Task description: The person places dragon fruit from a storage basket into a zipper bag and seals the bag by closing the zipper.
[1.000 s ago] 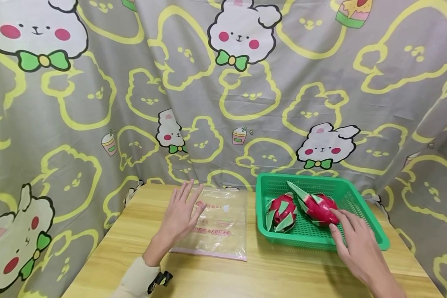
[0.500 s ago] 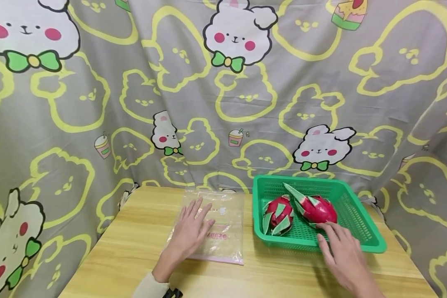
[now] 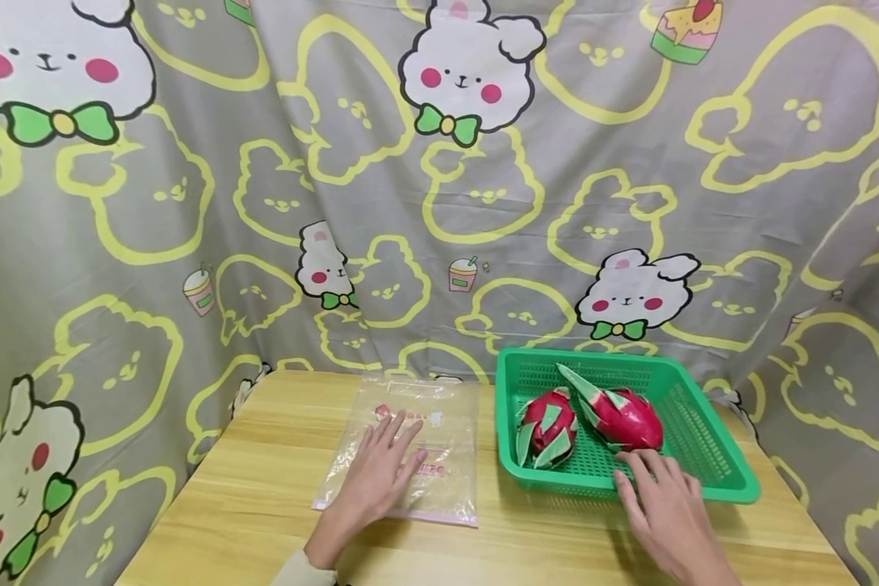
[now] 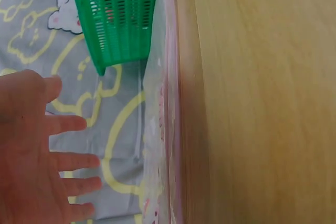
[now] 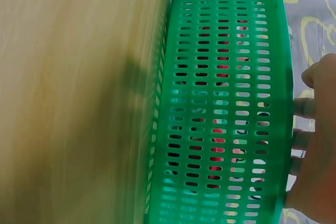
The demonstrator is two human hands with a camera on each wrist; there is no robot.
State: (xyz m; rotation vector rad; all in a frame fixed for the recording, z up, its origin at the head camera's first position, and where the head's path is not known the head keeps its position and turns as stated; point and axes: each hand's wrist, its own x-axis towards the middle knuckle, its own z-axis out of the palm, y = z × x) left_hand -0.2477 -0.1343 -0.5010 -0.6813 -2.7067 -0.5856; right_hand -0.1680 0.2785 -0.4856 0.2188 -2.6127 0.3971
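Observation:
A clear zip bag (image 3: pixel 450 488) with pink print and a lilac zip edge lies flat on the table. My left hand (image 3: pixel 377 476) is over it with straight, spread fingers; the left wrist view shows this hand (image 4: pixel 31 156) apart from the bag (image 4: pixel 157 129). To the right, a green slotted basket (image 3: pixel 509 382) holds two dragon fruits, a rounder one (image 3: pixel 554 419) on the left and a longer one (image 3: pixel 630 419) beside it. My right hand (image 3: pixel 662 505) is at the basket's front rim, loosely bent fingers reaching over it, just short of the longer fruit.
The light wooden table (image 3: pixel 264 456) runs back to a grey curtain (image 3: pixel 381 195) with rabbit drawings, which also hangs along both sides. The basket stands at the back right, close to the curtain. Bare wood lies left of the bag.
My left hand has moved right and down over the bag, showing more of its print. My right hand has drawn back from the longer dragon fruit to the basket's front rim.

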